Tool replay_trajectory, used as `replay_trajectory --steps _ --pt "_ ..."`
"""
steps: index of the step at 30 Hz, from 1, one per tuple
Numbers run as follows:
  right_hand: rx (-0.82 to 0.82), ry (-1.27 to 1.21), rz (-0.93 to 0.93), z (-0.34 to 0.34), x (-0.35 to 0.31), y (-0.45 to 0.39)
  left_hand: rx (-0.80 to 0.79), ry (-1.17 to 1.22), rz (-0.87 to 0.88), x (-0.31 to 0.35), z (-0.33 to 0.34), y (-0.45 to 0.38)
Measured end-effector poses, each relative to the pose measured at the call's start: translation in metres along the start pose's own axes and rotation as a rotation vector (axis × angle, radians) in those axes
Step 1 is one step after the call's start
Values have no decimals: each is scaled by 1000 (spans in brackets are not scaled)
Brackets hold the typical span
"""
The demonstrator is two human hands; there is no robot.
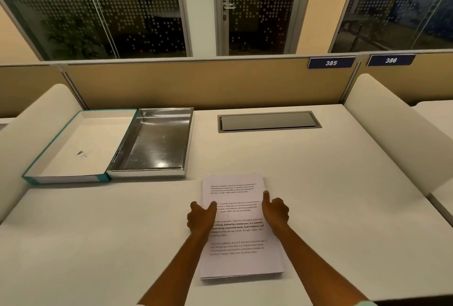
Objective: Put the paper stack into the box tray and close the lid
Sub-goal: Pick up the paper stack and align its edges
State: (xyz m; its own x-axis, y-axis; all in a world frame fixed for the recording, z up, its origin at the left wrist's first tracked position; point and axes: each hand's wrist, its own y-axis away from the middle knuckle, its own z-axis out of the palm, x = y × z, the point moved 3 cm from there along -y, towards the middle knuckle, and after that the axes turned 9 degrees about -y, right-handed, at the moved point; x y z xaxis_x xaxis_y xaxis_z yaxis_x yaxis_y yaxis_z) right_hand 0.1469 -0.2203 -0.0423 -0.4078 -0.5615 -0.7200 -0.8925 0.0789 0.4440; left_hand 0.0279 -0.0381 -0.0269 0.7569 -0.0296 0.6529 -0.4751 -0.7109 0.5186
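A stack of printed white paper point(239, 260) lies on the desk in front of me. My left hand point(201, 217) grips its left edge, thumb on top. My right hand point(274, 210) grips the right edge, thumb also on top. At the far left of the desk stands an open box: a shiny silver tray point(157, 143) with nothing in it, and beside it on the left its teal-edged lid point(73, 148), lying inside up.
A grey cable hatch point(268, 121) is set into the desk at the back. Cream side dividers point(392, 129) flank the desk, and a tan partition point(186, 85) closes the back. Bare desk surface lies between the paper and the box.
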Motion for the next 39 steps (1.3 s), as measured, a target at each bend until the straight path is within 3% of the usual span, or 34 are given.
replay_trajectory --steps 11,17,22,29,39 --pt "-133 -35 168 -5 -15 -11 -145 199 -110 6 -3 -7" --pt "-125 19 138 4 -12 -4 -144 166 -68 5 -1 -2" --pt "-91 -95 110 6 -11 1 -129 193 -7 10 -3 5" --pt "-104 -304 138 -3 -1 -1 -134 221 -66 2 -15 -9" --pt "-122 -286 93 -12 -7 -2 -149 295 -92 5 -26 -14"
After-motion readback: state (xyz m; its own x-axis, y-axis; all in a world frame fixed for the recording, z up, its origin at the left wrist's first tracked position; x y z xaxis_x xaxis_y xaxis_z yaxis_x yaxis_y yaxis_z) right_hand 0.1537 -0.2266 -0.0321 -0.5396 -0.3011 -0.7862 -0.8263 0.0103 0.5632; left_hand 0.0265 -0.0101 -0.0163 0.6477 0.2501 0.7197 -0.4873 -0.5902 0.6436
